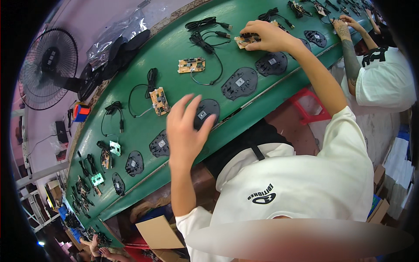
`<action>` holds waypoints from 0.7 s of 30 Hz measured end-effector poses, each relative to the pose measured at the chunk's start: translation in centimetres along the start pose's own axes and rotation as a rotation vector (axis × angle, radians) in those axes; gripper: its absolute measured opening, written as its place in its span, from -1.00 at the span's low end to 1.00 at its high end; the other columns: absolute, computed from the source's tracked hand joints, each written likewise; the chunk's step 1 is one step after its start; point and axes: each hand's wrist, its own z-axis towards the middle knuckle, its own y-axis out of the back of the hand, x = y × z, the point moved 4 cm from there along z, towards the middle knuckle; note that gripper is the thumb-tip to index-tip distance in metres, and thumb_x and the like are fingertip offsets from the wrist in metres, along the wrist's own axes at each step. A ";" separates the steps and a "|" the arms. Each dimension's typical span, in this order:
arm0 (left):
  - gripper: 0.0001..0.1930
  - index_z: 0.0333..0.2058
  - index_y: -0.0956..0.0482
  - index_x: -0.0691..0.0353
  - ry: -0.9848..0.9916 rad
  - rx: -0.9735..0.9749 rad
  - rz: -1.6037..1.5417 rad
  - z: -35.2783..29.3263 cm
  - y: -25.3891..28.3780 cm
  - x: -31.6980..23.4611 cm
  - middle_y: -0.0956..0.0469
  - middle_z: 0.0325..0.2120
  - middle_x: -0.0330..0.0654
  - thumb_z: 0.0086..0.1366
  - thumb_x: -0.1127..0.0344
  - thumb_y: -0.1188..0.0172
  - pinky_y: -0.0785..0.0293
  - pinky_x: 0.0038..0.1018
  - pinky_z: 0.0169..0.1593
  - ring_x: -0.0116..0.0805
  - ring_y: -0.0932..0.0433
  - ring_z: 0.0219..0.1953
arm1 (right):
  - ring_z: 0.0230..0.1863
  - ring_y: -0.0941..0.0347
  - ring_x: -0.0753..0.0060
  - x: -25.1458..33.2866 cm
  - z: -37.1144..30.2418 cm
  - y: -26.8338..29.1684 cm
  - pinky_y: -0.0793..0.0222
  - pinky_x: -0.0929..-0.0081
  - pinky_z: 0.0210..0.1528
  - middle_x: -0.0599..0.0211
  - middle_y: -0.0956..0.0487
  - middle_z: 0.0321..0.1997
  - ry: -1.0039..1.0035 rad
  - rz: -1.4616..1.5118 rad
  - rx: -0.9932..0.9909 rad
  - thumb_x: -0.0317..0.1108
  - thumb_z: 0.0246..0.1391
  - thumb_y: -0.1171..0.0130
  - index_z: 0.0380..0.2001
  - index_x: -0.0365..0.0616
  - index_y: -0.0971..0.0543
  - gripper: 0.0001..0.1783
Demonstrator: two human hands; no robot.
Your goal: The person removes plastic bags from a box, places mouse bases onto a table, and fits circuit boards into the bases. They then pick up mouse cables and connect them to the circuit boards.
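Observation:
My right hand (271, 36) reaches across the green bench, fingers and thumb closed on the edges of a tan circuit board (241, 42). My left hand (185, 131) is held with its fingers apart, holding nothing. It partly covers a black computer-mouse base (208, 109); whether it touches the base I cannot tell. Beyond that hand lies a circuit board (159, 101) with a black cable (152, 78). Between my hands are another tan board (191, 65), joined to a coiled USB cable (200, 42), and a mouse base (239, 83). One more base (271, 63) sits below my right hand.
The green bench (131, 144) curves across the view with more mouse bases, boards and cables. A black fan (49, 67) and clear plastic bag (118, 39) are beyond its far edge. A co-worker's tattooed arm (349, 61) is at right, near a red stool (310, 106).

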 end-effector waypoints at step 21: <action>-0.26 0.28 -0.39 0.14 -0.072 0.015 0.204 9.9 -7.4 4.3 -0.33 0.25 0.14 0.18 -0.04 -0.35 -0.23 -0.08 0.30 0.15 -0.29 0.29 | -0.45 -0.44 0.57 2.9 1.2 3.6 -0.38 0.54 -0.34 0.33 -0.60 -0.33 0.031 1.083 -0.233 -0.15 0.24 -0.09 -0.11 -0.20 -0.51 -0.67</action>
